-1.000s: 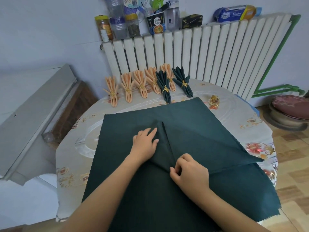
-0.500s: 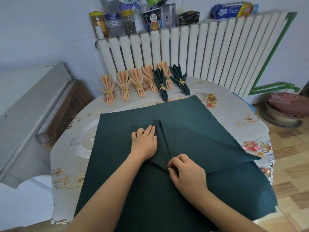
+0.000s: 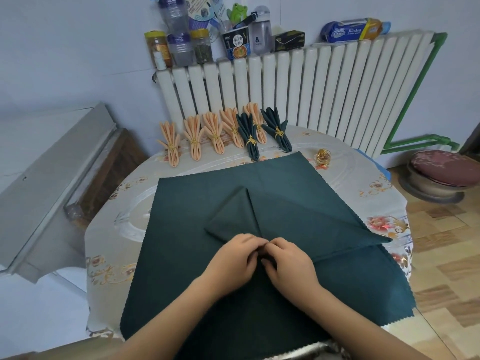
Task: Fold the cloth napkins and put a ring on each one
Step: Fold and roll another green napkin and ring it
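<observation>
A large dark green napkin (image 3: 298,203) lies spread on the round table (image 3: 109,245), with a pleat folded up at its middle. My left hand (image 3: 233,258) and my right hand (image 3: 288,263) meet at the near end of that pleat and pinch the cloth between fingers and thumbs. A loose gold ring (image 3: 324,156) sits on the table beyond the napkin's far right corner. Along the table's back edge lie several folded peach napkins (image 3: 194,139) and two folded green napkins (image 3: 250,136), each with a gold ring round it.
A white radiator (image 3: 311,94) stands behind the table, with jars, bottles and boxes (image 3: 181,45) on top. A grey cabinet (image 3: 46,178) is at the left. A round stool with a red cushion (image 3: 441,167) stands on the floor at the right.
My left hand has left the flat cloth and come back beside my right hand. Both hands now pinch the near end of the pleat, which is wider than before.
</observation>
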The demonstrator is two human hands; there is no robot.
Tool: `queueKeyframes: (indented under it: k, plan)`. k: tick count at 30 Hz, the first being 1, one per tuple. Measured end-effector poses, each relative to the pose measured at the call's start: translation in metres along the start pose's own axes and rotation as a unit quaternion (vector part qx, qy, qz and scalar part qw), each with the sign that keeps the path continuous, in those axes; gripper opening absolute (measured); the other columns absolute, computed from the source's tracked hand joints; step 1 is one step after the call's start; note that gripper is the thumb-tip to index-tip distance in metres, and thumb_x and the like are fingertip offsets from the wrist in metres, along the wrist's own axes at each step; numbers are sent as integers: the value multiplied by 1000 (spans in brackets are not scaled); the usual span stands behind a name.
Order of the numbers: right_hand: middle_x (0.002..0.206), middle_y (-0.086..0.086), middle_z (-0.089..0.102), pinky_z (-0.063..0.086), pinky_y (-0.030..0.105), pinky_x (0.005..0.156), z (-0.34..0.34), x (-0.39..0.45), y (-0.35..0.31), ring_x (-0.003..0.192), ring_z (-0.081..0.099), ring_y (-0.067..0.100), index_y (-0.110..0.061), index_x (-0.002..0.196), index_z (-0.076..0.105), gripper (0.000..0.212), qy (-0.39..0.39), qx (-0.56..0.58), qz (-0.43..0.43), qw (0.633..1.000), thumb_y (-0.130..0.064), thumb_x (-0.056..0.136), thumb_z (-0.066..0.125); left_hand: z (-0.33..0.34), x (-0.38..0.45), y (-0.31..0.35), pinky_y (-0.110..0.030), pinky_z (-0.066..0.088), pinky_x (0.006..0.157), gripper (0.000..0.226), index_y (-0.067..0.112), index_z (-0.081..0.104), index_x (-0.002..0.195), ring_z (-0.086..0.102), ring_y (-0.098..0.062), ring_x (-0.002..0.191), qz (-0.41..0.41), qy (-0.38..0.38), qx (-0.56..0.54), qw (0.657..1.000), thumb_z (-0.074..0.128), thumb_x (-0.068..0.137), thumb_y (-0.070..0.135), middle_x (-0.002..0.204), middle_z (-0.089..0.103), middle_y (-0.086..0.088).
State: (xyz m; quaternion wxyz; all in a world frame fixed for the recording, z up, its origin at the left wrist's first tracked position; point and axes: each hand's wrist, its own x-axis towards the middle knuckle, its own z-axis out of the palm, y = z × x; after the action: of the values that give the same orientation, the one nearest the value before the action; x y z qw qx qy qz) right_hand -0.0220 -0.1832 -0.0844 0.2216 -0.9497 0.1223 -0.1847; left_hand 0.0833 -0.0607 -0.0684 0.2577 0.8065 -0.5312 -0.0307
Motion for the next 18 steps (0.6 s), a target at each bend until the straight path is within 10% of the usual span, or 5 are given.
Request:
queueKeyframes:
  k: [5, 11, 18]
  plan:
    - [82, -11, 45, 36, 21, 53, -7, -12, 7, 61, 44, 7, -24, 76, 48, 17, 2, 51, -9, 999, -24, 75, 65, 2, -11, 12, -28, 43, 93, 34, 20, 54, 121, 46, -16, 109, 4, -38, 63, 997, 41, 91, 26, 119, 54, 2]
    - [86, -10, 50, 48, 24, 75, -34, -19, 25, 83, 54, 6, -32, 74, 47, 25, -21, 182, -27, 983, -9, 72, 57, 5, -8, 24, -34, 47, 80, 48, 27, 57, 115, 45, -22, 100, -5, -58, 126, 990, 24, 86, 46, 112, 51, -2]
    - [81, -14, 67, 49, 30, 70, -53, -11, 62, 79, 63, 14, -28, 79, 72, 11, -34, -82, -83, 993, -31, 69, 77, 3, 1, 41, -24, 38, 88, 29, 32, 56, 108, 40, -18, 106, -92, -89, 121, 984, 46, 91, 53, 115, 46, 4]
